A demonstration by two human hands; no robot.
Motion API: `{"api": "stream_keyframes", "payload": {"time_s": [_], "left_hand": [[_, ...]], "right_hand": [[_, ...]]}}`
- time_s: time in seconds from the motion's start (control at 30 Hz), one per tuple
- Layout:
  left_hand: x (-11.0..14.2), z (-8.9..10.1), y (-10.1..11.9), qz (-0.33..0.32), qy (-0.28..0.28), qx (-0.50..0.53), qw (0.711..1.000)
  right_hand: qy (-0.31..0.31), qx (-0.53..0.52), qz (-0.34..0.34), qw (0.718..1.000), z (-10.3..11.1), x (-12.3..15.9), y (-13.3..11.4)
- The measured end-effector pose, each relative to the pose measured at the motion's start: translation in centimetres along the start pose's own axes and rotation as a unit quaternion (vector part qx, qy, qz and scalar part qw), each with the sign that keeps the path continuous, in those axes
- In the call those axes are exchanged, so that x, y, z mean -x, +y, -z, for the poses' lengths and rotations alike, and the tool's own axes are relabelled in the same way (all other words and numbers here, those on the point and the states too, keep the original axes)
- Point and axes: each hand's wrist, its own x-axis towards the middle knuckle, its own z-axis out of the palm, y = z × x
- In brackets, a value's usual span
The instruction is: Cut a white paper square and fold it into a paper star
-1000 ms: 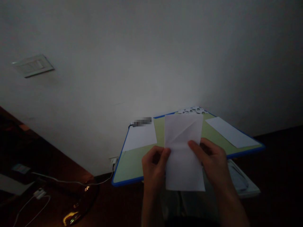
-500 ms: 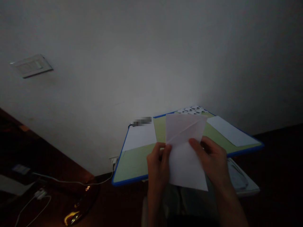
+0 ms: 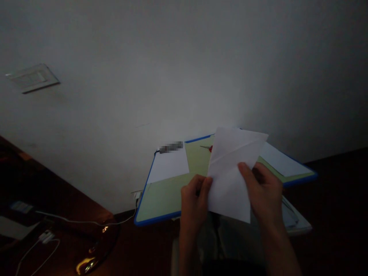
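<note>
As I look down through the head camera, I have a creased sheet of white paper held up between both hands, in front of the desk and hiding part of it. My left hand pinches the sheet's left edge below the middle, thumb lying along the border. My right hand grips the opposite side – the thumb is laid on the face of the paper, the other fingers go behind it, and I cannot tell just how they sit there. The sheet leans, its top tipped to the right, and a slanting fold line runs across its upper part.

On the pale green desk, which has a blue rim, a flat white sheet lies toward the left and a second white sheet toward the right. Scissors poke out from behind the paper I hold – I get the blades and a bit of red handle. Something dark at the far left corner is too blurred to name. Beyond stands a grey wall with a switch plate, and a white cable trails at lower left.
</note>
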Motion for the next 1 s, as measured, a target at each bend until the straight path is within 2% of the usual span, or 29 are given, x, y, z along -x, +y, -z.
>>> {"api": "stream_keyframes", "payload": {"time_s": [0.23,0.3,0.43,0.53,0.6,0.73,0.8,0.9,1.0], "left_hand": [[-0.2,-0.2,-0.4,0.053,-0.011,0.034,0.998],[-0.1,-0.1,-0.4,0.07,-0.015,0.071,0.995],[0.4,0.8,-0.4,0.101,-0.032,0.192,0.976],[0.7,1.4,-0.5,0.087,-0.038,0.244,0.965],[0.8,1.6,-0.5,0.065,-0.042,0.29,0.954],[0.9,1.7,-0.2,0.009,-0.05,0.408,0.911],[0.9,1.8,0.2,-0.02,-0.018,0.409,0.912],[1.3,1.9,1.1,-0.032,0.096,0.323,0.941],[2.0,2.0,2.1,-0.03,0.209,0.197,0.957]], "right_hand": [[-0.014,-0.005,-0.008,1.0,-0.2,0.2,-0.1],[-0.004,-0.014,-0.014,1.0,-0.3,0.2,-0.3],[-0.017,-0.103,-0.072,0.992,-0.5,0.2,-1.0],[-0.036,-0.13,-0.079,0.988,-0.3,-0.2,-1.1],[-0.047,-0.105,-0.061,0.991,0.1,-0.4,-0.9],[-0.106,-0.061,-0.007,0.993,1.0,-0.6,-0.4],[-0.16,-0.065,0.006,0.985,1.5,-0.4,-0.5],[-0.222,0.004,0.041,0.974,2.2,-0.2,-0.9],[-0.213,0.062,0.134,0.966,2.9,0.1,-1.3]]}}
